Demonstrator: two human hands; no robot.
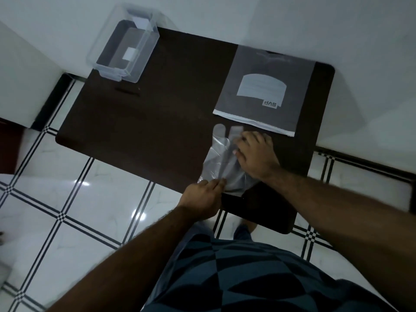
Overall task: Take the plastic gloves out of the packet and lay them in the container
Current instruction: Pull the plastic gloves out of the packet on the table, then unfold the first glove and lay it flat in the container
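Lying flat on the dark table (157, 131), a thin clear plastic glove (221, 163) is being worked at the near edge, just in front of the packet (265, 86). It is judged to be very light, limp and slippery, apt to cling, crease or slide on the smooth top, and easily torn if tugged. The right hand (256, 154) is spread flat on it, fingers (244, 140) pressed down rather than closed around anything. The left hand (202, 194) is pinched on the cuff end, its fingers (216, 182) narrowed on the film at the table's edge. The cuff is judged the best place to take hold, where the film is widest, with the glove lifted slowly so that it does not drift. One packet is counted, one clear container (126, 48) at the far left corner, well apart, and one glove for certain; two finger tips of it are seen. Whether a second glove lies stacked beneath cannot be told.
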